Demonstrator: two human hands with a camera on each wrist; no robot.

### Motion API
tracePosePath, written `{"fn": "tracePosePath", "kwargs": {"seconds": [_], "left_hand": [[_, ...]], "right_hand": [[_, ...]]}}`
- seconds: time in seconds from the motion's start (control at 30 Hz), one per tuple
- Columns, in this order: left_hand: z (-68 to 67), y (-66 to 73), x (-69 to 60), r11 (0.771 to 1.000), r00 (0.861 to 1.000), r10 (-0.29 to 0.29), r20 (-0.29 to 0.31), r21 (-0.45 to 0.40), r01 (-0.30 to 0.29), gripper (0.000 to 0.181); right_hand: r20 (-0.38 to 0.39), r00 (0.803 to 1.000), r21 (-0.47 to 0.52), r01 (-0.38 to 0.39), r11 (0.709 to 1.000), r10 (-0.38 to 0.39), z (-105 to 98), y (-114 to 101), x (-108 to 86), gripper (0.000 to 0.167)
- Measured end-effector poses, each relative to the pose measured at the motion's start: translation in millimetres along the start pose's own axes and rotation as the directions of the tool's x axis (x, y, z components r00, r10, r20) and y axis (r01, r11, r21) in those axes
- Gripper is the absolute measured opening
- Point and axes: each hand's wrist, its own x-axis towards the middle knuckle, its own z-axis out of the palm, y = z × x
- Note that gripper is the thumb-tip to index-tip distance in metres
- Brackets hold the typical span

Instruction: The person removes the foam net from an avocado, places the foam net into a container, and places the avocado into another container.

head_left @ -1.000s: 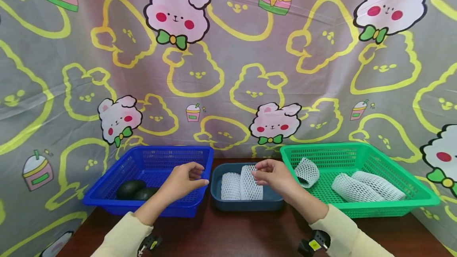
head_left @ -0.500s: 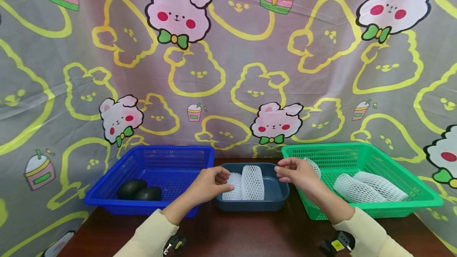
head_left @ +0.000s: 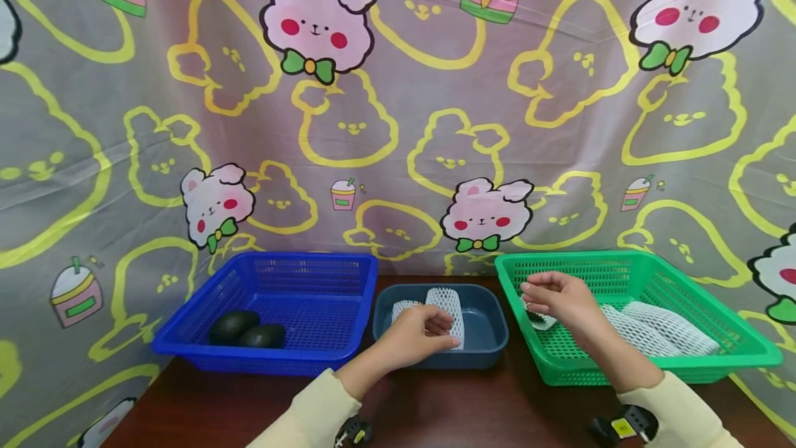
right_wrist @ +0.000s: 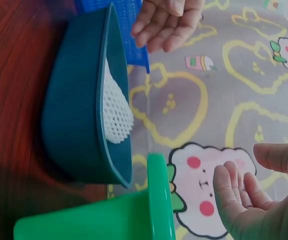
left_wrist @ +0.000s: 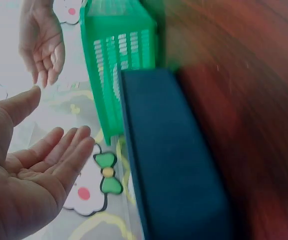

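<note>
In the head view my left hand (head_left: 413,337) hovers over the front of a dark blue-grey bin (head_left: 481,327), fingers relaxed and holding nothing. Two white foam-net pieces lie in that bin; my hand partly covers them, and the taller one (head_left: 444,299) shows best. My right hand (head_left: 562,303) hangs above the left side of the green basket (head_left: 659,363), its fingers loosely bent around nothing. Beneath it a white net sleeve (head_left: 542,321) is partly hidden. The left wrist view shows my left palm (left_wrist: 29,185) empty, and the right wrist view shows my right palm (right_wrist: 263,200) empty too.
A blue basket (head_left: 261,365) at the left holds two dark, smooth oval items (head_left: 233,327). More white net sleeves (head_left: 671,330) lie toward the right inside the green basket. A patterned cloth (head_left: 398,123) hangs behind the brown table (head_left: 460,406).
Both hands have moved right: the left from the blue basket's edge to over the bin, the right from the bin to over the green basket. Both stay empty.
</note>
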Motion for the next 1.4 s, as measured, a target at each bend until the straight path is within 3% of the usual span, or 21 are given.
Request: {"fn": "tracePosePath", "kwargs": {"seconds": [0.37,0.6,0.73,0.87,0.97,1.2,1.4], "left_hand": [[36.7,8.2,15.9,0.986,0.994,-0.018,0.106,-0.164,0.035,0.028],[54.4,6.9,21.7,0.967,0.994,-0.041,0.106,-0.244,0.066,0.029],[65.6,10.0,24.9,0.944,0.992,-0.095,0.089,-0.309,0.118,0.032],[77.9,13.4,30.2,0.895,0.985,-0.160,0.057,-0.412,0.169,0.035],[86.1,16.0,34.2,0.842,0.979,-0.195,0.059,-0.502,0.198,0.039],[95.1,21.6,38.4,0.771,0.966,-0.225,0.125,-0.584,0.255,0.045],[103.4,23.5,43.4,0.688,0.956,-0.262,0.134,-0.669,0.283,0.042]], "right_hand": [[-0.035,0.999,-0.068,0.012,0.998,-0.014,-32.1,6.9,-0.5,0.055],[-0.057,0.998,-0.154,-0.002,0.988,-0.007,-53.8,16.3,2.2,0.057],[-0.077,0.997,-0.225,0.013,0.974,-0.031,-63.3,25.9,4.1,0.056],[-0.125,0.990,-0.316,0.020,0.948,-0.063,-70.3,34.4,6.1,0.056],[-0.157,0.984,-0.379,0.020,0.925,-0.086,-76.1,39.2,6.6,0.058],[-0.193,0.968,-0.531,0.035,0.847,-0.162,-93.3,49.2,9.8,0.054],[-0.175,0.964,-0.629,0.046,0.776,-0.198,-108.2,57.7,12.1,0.048]]}}
